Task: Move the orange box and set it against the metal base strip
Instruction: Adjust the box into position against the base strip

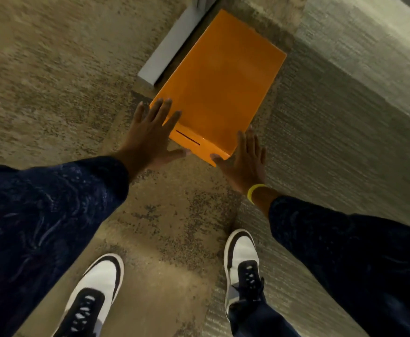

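Both hands, left [148, 139] and right [244, 161], reach forward with fingers spread.

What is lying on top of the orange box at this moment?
Only fingers: the left hand rests on the orange box near corner, the right hand touches the other corner. The lid is otherwise bare. Its contents are hidden.

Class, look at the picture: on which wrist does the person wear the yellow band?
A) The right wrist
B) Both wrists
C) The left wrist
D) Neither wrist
A: the yellow band circles the wrist just behind the right hand, while the left hand emerges straight from a dark sleeve with no band showing.
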`<state>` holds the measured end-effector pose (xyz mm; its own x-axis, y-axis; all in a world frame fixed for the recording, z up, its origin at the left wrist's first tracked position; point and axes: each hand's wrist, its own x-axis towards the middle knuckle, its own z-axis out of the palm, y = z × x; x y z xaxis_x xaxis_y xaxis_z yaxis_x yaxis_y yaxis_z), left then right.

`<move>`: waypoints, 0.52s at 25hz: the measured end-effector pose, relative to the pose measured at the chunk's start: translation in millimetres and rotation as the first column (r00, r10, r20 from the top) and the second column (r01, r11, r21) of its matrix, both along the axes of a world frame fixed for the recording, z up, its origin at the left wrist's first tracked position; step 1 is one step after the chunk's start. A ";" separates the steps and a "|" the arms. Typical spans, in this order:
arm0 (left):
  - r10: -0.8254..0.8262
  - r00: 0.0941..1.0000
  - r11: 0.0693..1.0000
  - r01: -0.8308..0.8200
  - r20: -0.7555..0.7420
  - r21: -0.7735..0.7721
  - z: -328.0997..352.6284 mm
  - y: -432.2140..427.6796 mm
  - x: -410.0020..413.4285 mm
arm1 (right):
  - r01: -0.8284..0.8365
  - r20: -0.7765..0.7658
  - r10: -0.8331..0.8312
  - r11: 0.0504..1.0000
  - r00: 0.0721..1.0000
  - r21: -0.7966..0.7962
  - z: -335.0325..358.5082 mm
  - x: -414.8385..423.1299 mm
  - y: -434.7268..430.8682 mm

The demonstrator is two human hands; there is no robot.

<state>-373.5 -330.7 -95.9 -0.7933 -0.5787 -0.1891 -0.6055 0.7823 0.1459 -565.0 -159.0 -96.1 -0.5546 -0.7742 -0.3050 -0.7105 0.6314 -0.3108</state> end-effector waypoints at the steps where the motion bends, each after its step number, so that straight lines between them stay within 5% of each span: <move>1: 0.004 1.000 1.000 -0.004 -0.004 -0.006 -0.2 -6.7 -6.9 | 0.035 0.000 -0.035 0.999 0.999 -0.003 -0.5 -3.1 -7.2; 6: 0.082 0.996 0.997 -0.082 -0.040 -0.001 -16.4 -36.4 -25.5 | 0.260 0.105 -0.255 0.965 0.961 -0.030 -16.6 -7.1 -28.5; 10: 0.272 0.961 0.933 -0.252 -0.046 0.255 -36.5 -39.8 -25.0 | 0.498 0.349 -0.467 0.867 0.812 0.003 -26.1 -1.6 -39.8; 13: 0.491 0.864 0.775 -0.374 -0.114 0.509 -42.6 -47.3 -26.6 | 0.614 0.454 -0.555 0.789 0.697 0.022 -29.8 -2.0 -48.9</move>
